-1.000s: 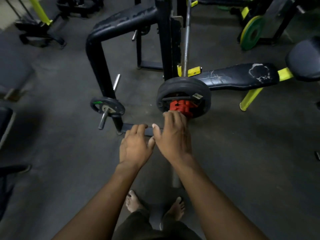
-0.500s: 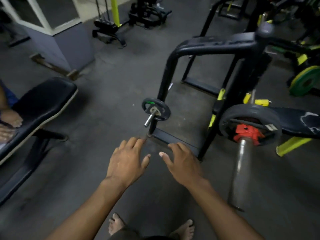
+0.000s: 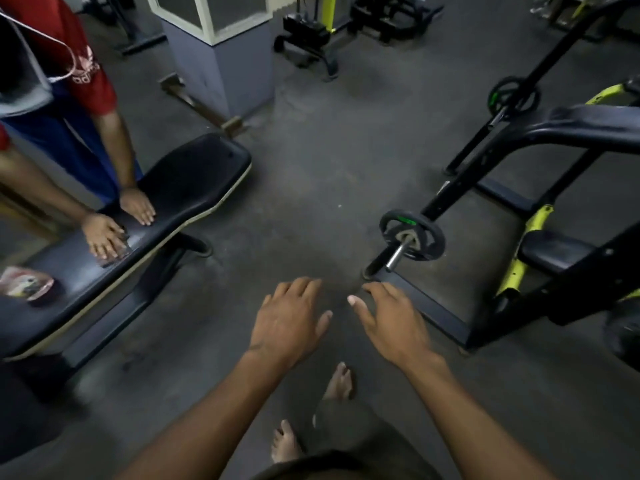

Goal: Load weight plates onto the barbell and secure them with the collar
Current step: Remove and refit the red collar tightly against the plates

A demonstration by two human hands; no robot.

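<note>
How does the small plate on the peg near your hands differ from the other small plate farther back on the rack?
The near plate shows its full face, with a steel peg poking out through its hub; the far plate hangs higher up on the slanted post and looks smaller and dimmer. The near one carries a green mark at its top edge, the far one along its left edge. Both are dark, round and stored on the black rack.

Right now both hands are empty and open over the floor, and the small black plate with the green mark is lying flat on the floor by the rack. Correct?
Not quite. The left hand and right hand are empty and open over the floor, but the small black plate is not on the floor: the head view shows it standing on a storage peg of the black rack.
</note>
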